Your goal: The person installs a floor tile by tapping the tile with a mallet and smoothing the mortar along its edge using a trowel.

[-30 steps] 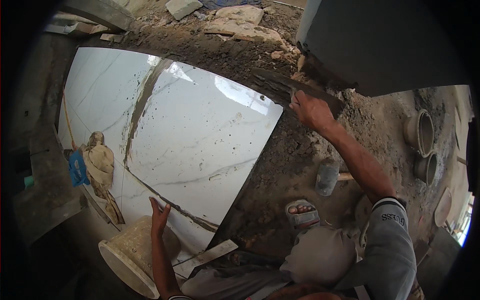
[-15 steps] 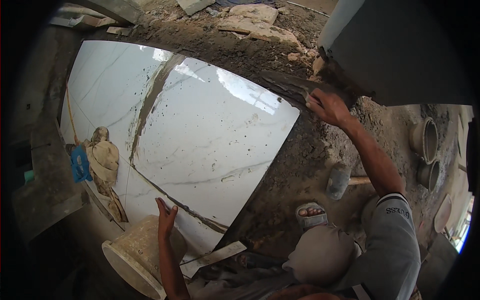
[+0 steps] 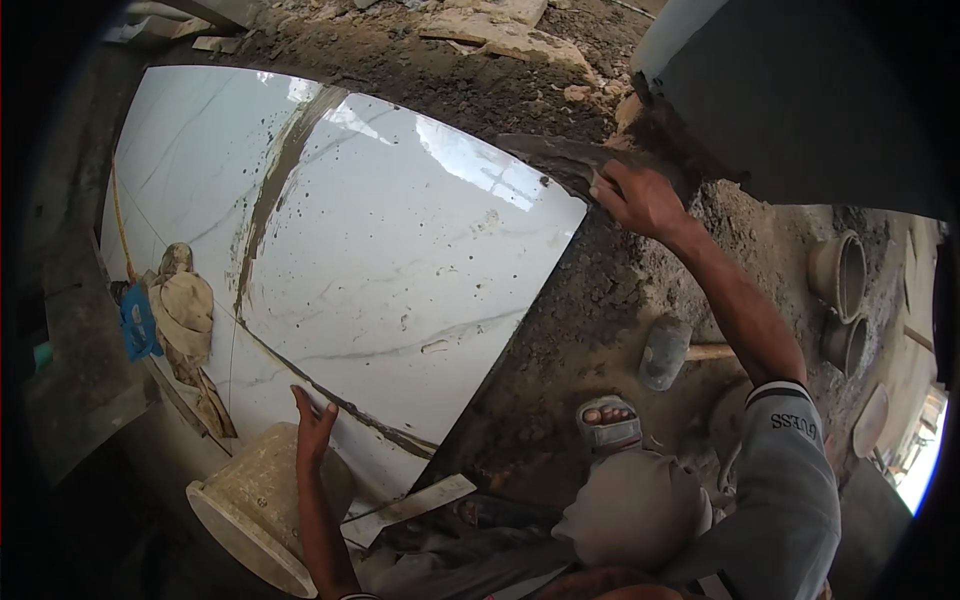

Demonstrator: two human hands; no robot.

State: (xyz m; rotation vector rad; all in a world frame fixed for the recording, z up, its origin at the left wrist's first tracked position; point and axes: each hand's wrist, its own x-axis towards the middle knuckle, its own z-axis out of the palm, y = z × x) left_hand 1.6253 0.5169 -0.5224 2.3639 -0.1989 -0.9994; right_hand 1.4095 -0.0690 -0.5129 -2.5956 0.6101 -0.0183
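Large white marbled tiles (image 3: 390, 250) lie in front of me, speckled with grey mortar. My right hand (image 3: 640, 203) is at the far right corner of the nearer big tile, its fingers pinched together. Beside those fingers a dark flat strip (image 3: 545, 152) runs along the tile's edge; whether I hold it or something small, I cannot make out. My left hand (image 3: 314, 425) is at a narrower white tile piece near the mortar-filled joint (image 3: 345, 405), thumb and forefinger apart, holding nothing visible. A cream bucket (image 3: 250, 490) lies on its side under my left forearm.
A mallet (image 3: 665, 352) with a wooden handle lies on the dirt by my sandalled foot (image 3: 608, 424). Buckets (image 3: 838, 275) stand farther right. A dirty cloth bundle (image 3: 182, 310) and a blue piece (image 3: 139, 322) rest at the left edge. A dark panel (image 3: 800, 110) rises at upper right.
The whole view has shifted, so the tiles and both hands appear slightly farther left and up. My right fingertips sit a little closer to the tile corner. The left hand keeps its pose.
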